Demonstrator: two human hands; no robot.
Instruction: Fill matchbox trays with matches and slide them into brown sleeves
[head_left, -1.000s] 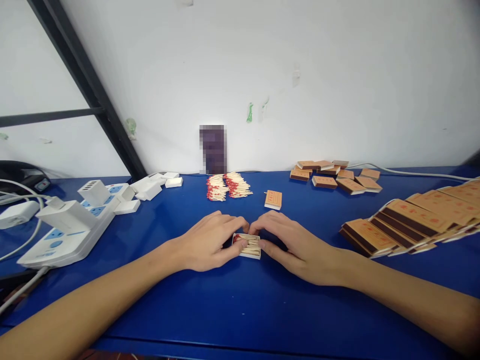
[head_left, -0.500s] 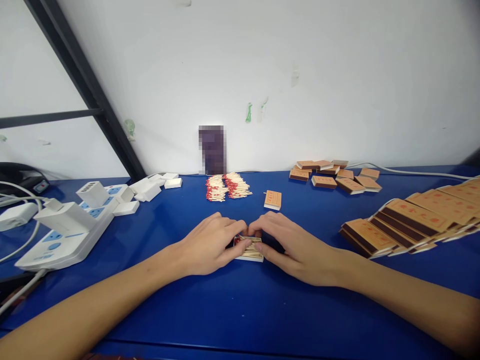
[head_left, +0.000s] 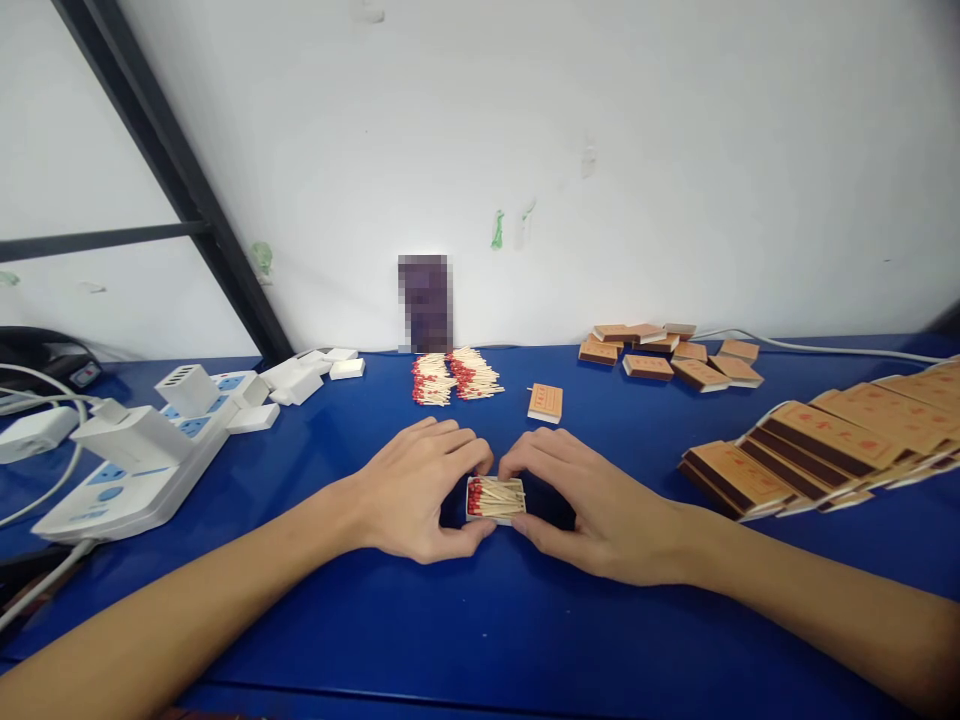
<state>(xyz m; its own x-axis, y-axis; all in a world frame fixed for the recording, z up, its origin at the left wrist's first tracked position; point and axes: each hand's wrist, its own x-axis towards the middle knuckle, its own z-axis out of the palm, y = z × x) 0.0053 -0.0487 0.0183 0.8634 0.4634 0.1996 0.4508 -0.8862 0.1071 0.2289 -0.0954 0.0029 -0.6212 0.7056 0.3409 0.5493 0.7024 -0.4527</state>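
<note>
A small white matchbox tray [head_left: 496, 519] lies on the blue table in front of me, filled with red-headed matches [head_left: 491, 495] lying lengthwise, heads to the left. My left hand [head_left: 427, 490] grips its left part, thumb along the near wall and fingertips at the far wall. On the right part, my right hand [head_left: 592, 505] does likewise, with its thumb at the near corner. Both hands are curved around the tray, and its contents show between them. Beyond my right hand lies a closed-looking orange matchbox [head_left: 545, 402] with a matchstick beside its left edge.
Two heaps of loose matches [head_left: 454, 378] lie near the wall, below a pixelated dark rectangle [head_left: 426, 303]. Several matchboxes [head_left: 649, 366] are at the back right, with overlapping flat matchbox sleeves [head_left: 825, 435] nearer. A white power strip [head_left: 161, 485] with chargers and small white trays [head_left: 296, 380] occupy the left.
My thumbs have moved from on top of the matches to the tray's near wall. More of the matches now shows.
</note>
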